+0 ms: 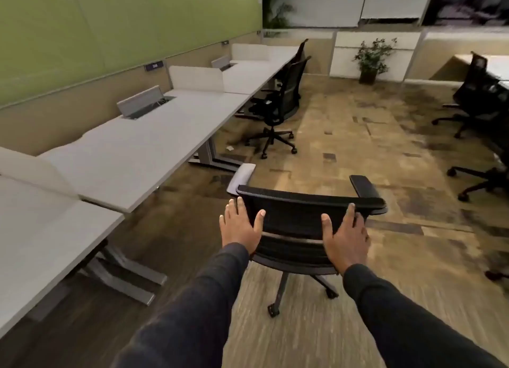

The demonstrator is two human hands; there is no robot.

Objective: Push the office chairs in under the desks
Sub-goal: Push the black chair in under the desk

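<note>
A black mesh office chair stands on the carpet in front of me, its back toward me, out in the aisle to the right of the desks. My left hand grips the left edge of its backrest and my right hand grips the right edge. A long row of white desks runs along the left wall. Farther along that row, a second black chair sits partly out from the desk, and a third stands behind it.
Grey desk legs stand on the floor at left. More black chairs and a desk line the right side. A potted plant stands by the far partition. Open carpet lies between the two rows.
</note>
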